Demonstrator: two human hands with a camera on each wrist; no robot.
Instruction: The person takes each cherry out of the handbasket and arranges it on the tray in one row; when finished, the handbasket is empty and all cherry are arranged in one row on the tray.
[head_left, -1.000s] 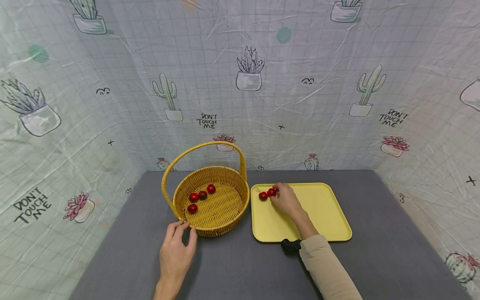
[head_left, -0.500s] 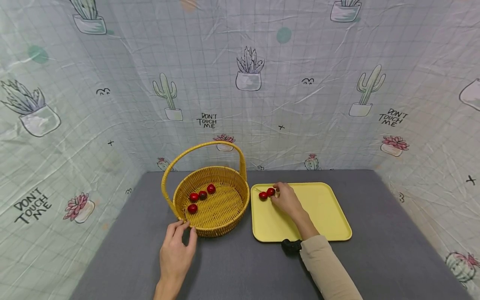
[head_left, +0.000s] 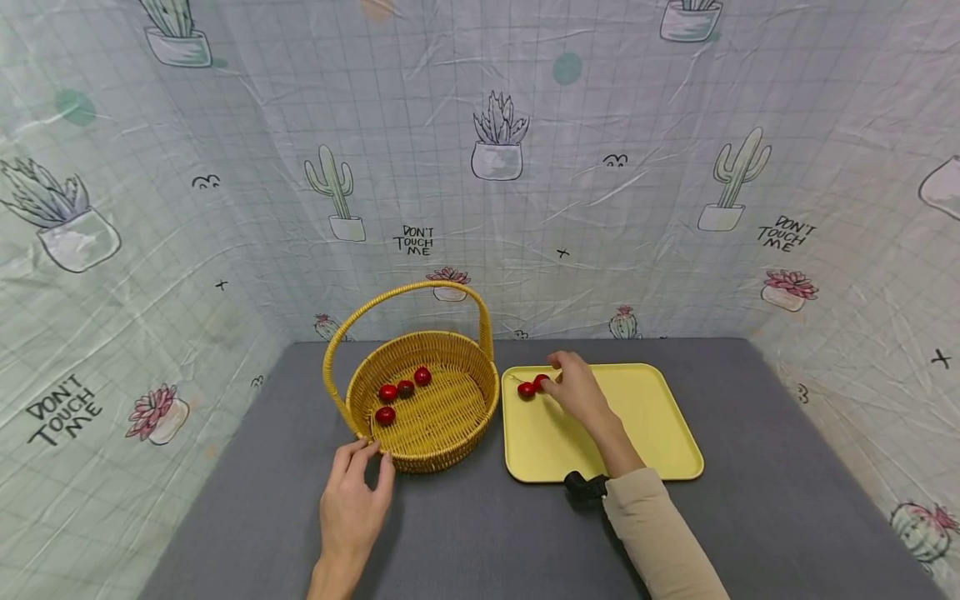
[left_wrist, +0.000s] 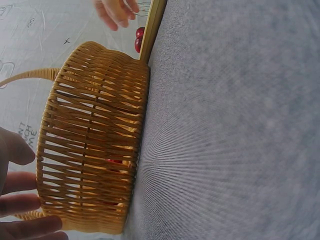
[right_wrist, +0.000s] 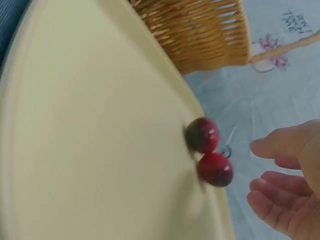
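Observation:
Two red cherries (head_left: 526, 390) lie side by side at the far left of the yellow tray (head_left: 630, 442), a thin stem beside them. Just above and to their right hovers my right hand (head_left: 583, 396). Its thumb and fingers are apart with nothing between them; the right wrist view shows a gap to the cherries (right_wrist: 215, 170). My left hand (head_left: 351, 504) rests its fingertips on the near left rim of the yellow wicker basket (head_left: 442, 458), close to the handle's foot. Inside the basket, several cherries (head_left: 405, 389) sit toward the left.
The basket's tall arched handle (head_left: 408, 289) rises above its bowl. Basket and tray stand close together on the grey table (head_left: 465, 533). A cloth printed with cacti (head_left: 562, 192) hangs behind and at both sides. A black wrist device (head_left: 585, 486) is by the right sleeve.
My right hand has lifted slightly off the cherries, its fingers moving up and apart. The two cherries stay on the tray. My left hand and the basket have not moved.

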